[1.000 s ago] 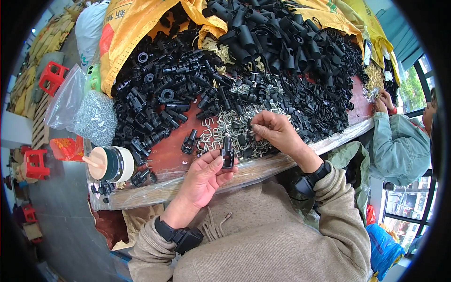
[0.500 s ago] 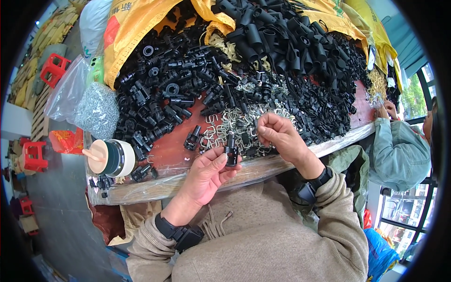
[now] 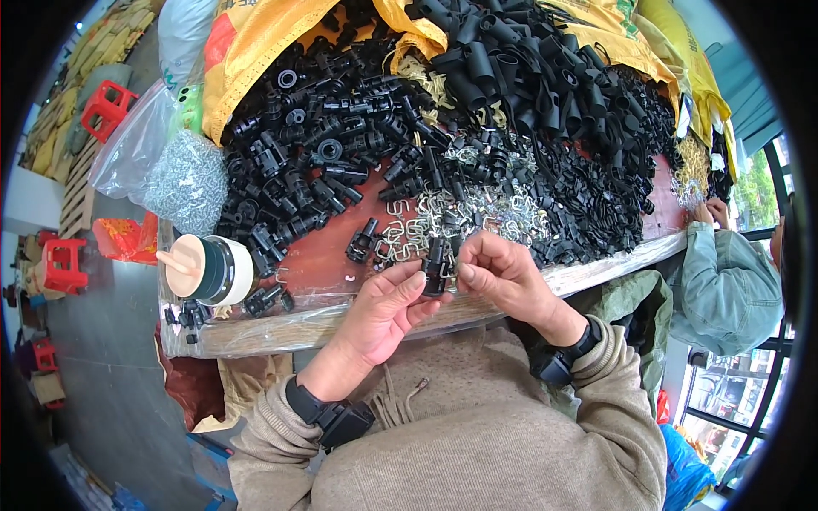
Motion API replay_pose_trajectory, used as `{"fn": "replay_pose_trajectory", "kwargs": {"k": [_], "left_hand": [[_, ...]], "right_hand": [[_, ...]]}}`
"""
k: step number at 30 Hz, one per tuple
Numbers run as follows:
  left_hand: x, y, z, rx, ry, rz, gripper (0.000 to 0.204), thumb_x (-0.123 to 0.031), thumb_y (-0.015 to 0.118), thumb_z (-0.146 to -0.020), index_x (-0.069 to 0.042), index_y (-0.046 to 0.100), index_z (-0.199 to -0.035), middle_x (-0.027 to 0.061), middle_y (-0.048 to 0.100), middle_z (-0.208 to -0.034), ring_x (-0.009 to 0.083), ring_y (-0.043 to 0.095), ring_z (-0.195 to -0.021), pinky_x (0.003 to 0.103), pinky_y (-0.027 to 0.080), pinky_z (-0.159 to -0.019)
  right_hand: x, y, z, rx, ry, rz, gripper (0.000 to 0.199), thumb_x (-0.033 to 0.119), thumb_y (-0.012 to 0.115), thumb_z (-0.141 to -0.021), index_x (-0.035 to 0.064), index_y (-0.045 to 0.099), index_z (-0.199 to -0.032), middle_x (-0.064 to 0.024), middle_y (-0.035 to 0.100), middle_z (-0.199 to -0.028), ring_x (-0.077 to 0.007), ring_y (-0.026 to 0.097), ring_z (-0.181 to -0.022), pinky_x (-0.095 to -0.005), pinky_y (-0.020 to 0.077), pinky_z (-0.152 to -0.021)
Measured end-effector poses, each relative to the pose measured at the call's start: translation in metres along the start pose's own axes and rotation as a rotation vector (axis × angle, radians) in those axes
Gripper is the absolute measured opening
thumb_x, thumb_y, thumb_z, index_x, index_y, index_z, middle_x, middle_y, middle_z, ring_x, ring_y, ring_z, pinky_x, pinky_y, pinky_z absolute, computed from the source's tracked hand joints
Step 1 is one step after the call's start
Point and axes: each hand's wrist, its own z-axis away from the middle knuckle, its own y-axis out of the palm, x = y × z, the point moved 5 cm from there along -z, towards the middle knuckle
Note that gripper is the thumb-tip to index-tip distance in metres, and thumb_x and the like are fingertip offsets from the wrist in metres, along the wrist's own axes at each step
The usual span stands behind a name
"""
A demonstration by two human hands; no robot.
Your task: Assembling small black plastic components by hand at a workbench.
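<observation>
Upright between the thumb and fingers of my left hand is a black plastic fitting, held just above the table's near edge. Close against its right side, my right hand is pinched; whatever sits between its thumb and forefinger is too small to make out. Just beyond my hands lie a heap of S-shaped metal hooks and a single black fitting on the red tabletop. A large pile of similar black fittings spreads over the far left.
Black tubes and small black clips are heaped at the far right. A lidded cup stands at the left edge beside a bag of small metal parts. A co-worker sits at right.
My right hand has come down and left to the black fitting. My left hand has turned the fitting slightly and shifted a little to the right.
</observation>
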Motion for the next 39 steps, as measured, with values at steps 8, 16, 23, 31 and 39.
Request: {"fn": "replay_pose_trajectory", "kwargs": {"k": [8, 16, 23, 31, 39], "left_hand": [[0.001, -0.002, 0.001, 0.002, -0.007, 0.02, 0.025, -0.015, 0.052, -0.085, -0.001, 0.052, -0.106, 0.0075, 0.059, -0.096, 0.0178, 0.06, -0.083, 0.024, 0.051, -0.07], [0.003, -0.003, 0.0, 0.003, -0.026, 0.029, 0.023, -0.015, 0.052, -0.085, -0.002, 0.054, -0.104, 0.0069, 0.059, -0.095, 0.0174, 0.06, -0.082, 0.025, 0.051, -0.069], [0.004, -0.005, 0.001, -0.004, -0.032, 0.024, 0.023, -0.015, 0.052, -0.084, -0.002, 0.054, -0.104, 0.0072, 0.059, -0.094, 0.0166, 0.06, -0.081, 0.025, 0.051, -0.07], [0.005, -0.007, 0.002, -0.032, 0.001, -0.003, 0.023, -0.013, 0.052, -0.084, 0.0, 0.053, -0.103, 0.008, 0.059, -0.095, 0.0164, 0.06, -0.08, 0.025, 0.051, -0.07], [0.006, -0.003, 0.001, -0.04, -0.017, -0.059, 0.022, -0.012, 0.053, -0.084, 0.002, 0.054, -0.102, 0.0079, 0.059, -0.096, 0.016, 0.059, -0.081, 0.025, 0.05, -0.073]], "right_hand": [[0.015, 0.012, 0.001, -0.027, -0.122, 0.402, 0.008, 0.008, 0.055, -0.082, 0.0024, 0.05, -0.082, -0.001, 0.051, -0.063, -0.0078, 0.044, -0.053, -0.0227, 0.0376, -0.048], [0.018, 0.018, 0.004, -0.08, -0.324, 0.573, 0.007, 0.006, 0.056, -0.079, 0.0024, 0.05, -0.081, -0.0047, 0.049, -0.06, -0.0125, 0.046, -0.051, -0.0246, 0.0388, -0.048], [0.015, 0.016, 0.008, -0.125, -0.192, 0.496, 0.007, 0.005, 0.058, -0.077, 0.0025, 0.051, -0.078, -0.0069, 0.049, -0.061, -0.0177, 0.05, -0.051, -0.0263, 0.0395, -0.047], [0.026, 0.026, 0.013, -0.116, -0.538, 0.788, 0.011, 0.0, 0.06, -0.069, 0.0027, 0.052, -0.076, -0.0072, 0.049, -0.061, -0.0228, 0.052, -0.053, -0.0306, 0.0409, -0.048], [0.028, 0.022, 0.012, -0.096, -0.606, 0.912, 0.012, 0.001, 0.061, -0.067, 0.0034, 0.051, -0.073, -0.007, 0.049, -0.061, -0.0232, 0.052, -0.054, -0.0322, 0.0411, -0.049]]}}
